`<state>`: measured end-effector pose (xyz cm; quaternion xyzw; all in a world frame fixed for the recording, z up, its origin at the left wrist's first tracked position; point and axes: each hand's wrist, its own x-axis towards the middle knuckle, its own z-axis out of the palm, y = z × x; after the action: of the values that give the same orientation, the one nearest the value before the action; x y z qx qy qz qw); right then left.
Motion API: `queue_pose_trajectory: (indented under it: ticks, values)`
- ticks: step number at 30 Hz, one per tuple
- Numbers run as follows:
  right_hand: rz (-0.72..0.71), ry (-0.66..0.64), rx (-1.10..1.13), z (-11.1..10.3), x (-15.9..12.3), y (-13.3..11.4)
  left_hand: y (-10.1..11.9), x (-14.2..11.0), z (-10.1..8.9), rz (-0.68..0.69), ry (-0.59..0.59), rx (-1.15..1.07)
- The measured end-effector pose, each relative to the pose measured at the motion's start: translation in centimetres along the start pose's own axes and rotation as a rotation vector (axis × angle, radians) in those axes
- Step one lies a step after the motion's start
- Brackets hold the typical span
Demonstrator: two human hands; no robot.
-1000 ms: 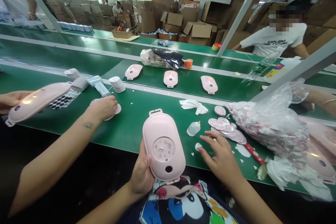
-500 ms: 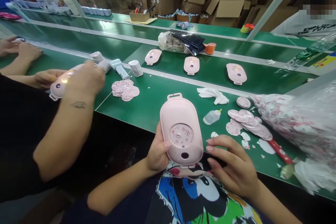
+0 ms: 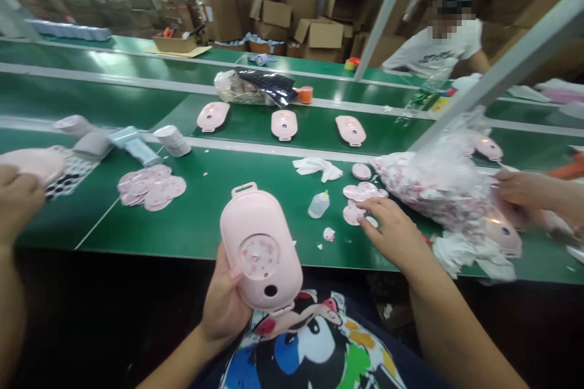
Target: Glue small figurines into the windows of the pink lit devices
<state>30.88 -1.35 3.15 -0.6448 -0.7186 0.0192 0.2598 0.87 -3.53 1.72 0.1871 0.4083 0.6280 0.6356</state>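
Note:
My left hand (image 3: 222, 298) is shut around a pale pink oval plastic device (image 3: 260, 243), whose round floral-patterned disc faces up. My right hand (image 3: 392, 234) reaches out over the green conveyor belt (image 3: 191, 231), fingers spread. Its fingertips are at a loose scatter of round pink stickers (image 3: 358, 194). I cannot tell whether they touch one. Close by stand a small white glue bottle (image 3: 318, 205) and a small white-and-pink backing scrap (image 3: 328, 234).
A clear plastic bag of printed stickers (image 3: 433, 185) and crumpled white tissue (image 3: 317, 169) lie on the belt. A co-worker's hands (image 3: 18, 200) (image 3: 524, 188) work at either side. Several pink devices (image 3: 283, 124) sit beyond a white rail (image 3: 274, 149).
My right hand has moved from beside the device out to the stickers. The view has swung, and the left hand still grips the device. A co-worker's hand now shows at the right.

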Motion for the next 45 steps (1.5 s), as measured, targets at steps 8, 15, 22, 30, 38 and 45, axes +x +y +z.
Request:
queue_pose_trajectory:
  ticks: [8, 15, 22, 30, 38, 45]
  values:
    - [0.314, -0.182, -0.144, -2.9, -0.7, 3.7, 0.7, 1.0, -0.3, -0.160, 0.027, 0.133]
    - [0.408, -0.305, -0.101, -3.4, -1.3, 3.2, 1.1, 0.9, 1.0, -0.216, 0.090, 0.208]
    - [0.443, -0.227, 0.005, 0.5, -0.9, 2.1, 1.1, 0.8, 1.7, -0.208, 0.089, 0.218]
    - [0.461, -0.044, 0.404, -0.8, 0.0, 2.0, 0.8, 1.1, 2.0, -0.196, 0.148, 0.231]
    - [-0.024, -0.072, 0.662, -0.9, -1.8, -7.2, -1.4, 1.2, 1.9, -0.098, -0.037, 0.129]
    - [-0.494, 0.003, 0.445, 1.1, -0.4, -11.4, -2.3, 0.2, 1.8, -0.121, -0.298, 0.057]
